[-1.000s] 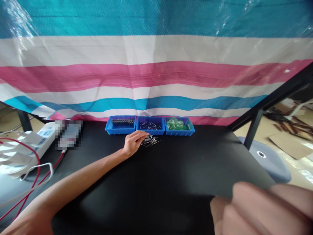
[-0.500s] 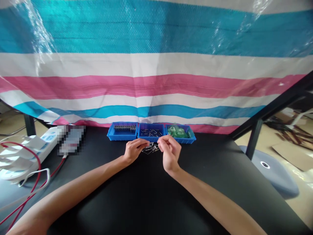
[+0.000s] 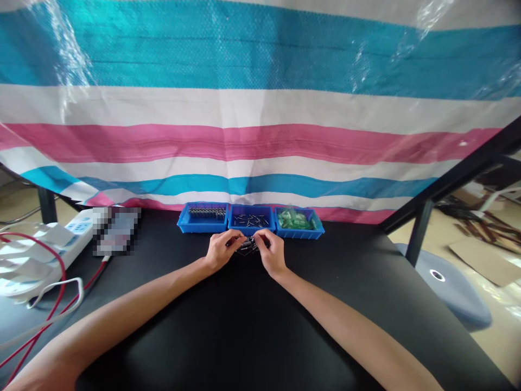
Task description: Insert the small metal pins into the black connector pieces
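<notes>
My left hand [image 3: 223, 251] is closed in a pinch, its thumb and fingertips at a small shiny metal piece too small to name. Facing it, my right hand [image 3: 272, 254] also pinches, fingertips close to the left ones; what it holds, if anything, I cannot make out. A small pile of thin, pin-like metal pieces [image 3: 246, 250] lies on the black table between and below the fingers, partly hidden by them. Just behind stands the middle blue bin [image 3: 251, 228], with similar thin metal pieces [image 3: 252, 220] scattered inside.
The left blue bin [image 3: 203, 228] holds rows of small metal cylinders [image 3: 208, 212]; the right blue bin [image 3: 300, 234] holds green plastic-like packets [image 3: 295, 219]. A white power strip [image 3: 75, 233], a blurred-out device [image 3: 118, 231] and red cable [image 3: 61, 293] occupy the left. A striped sheet [image 3: 244, 108] hangs behind.
My right hand has moved left and slightly down, bringing its fingertips close to the left hand over the pile. My left hand stays nearly in place.
</notes>
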`<state>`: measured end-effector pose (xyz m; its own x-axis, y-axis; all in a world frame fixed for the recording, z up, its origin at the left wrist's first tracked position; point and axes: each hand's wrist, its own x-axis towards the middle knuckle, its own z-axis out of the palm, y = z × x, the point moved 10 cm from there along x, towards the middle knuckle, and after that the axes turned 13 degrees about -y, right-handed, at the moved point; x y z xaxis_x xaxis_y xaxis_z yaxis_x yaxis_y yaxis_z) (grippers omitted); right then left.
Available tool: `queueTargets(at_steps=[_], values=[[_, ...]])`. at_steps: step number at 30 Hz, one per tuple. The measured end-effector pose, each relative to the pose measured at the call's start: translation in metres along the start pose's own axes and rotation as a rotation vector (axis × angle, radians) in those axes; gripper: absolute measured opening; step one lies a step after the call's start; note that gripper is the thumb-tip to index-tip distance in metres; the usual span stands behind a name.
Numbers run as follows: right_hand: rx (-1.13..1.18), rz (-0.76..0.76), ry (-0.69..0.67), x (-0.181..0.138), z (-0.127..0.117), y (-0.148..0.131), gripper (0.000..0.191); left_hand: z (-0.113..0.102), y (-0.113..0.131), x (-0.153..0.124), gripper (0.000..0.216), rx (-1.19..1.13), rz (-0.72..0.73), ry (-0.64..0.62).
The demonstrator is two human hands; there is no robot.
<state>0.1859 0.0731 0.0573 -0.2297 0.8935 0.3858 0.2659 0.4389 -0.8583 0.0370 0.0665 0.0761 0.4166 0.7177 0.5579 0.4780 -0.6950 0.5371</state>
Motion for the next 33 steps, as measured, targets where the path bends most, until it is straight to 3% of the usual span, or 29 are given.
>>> queueTargets(at_steps=[5, 11, 20, 33], values=[[0.02, 0.018, 0.0, -0.001, 0.0, 0.005, 0.017, 0.0, 0.008, 0.001, 0.019, 0.011, 0.118, 0.004], [0.054, 0.031, -0.037, -0.002, 0.005, 0.01, 0.02, -0.001, -0.001, 0.0, 0.02, 0.011, 0.033, 0.031], [-0.037, -0.036, -0.133, 0.001, 0.013, -0.005, 0.019, 0.0, 0.004, 0.001, 0.017, -0.017, 0.079, 0.004], [-0.041, -0.076, -0.171, 0.0, 0.018, -0.012, 0.017, 0.0, 0.004, 0.001, 0.015, -0.012, 0.084, 0.01]])
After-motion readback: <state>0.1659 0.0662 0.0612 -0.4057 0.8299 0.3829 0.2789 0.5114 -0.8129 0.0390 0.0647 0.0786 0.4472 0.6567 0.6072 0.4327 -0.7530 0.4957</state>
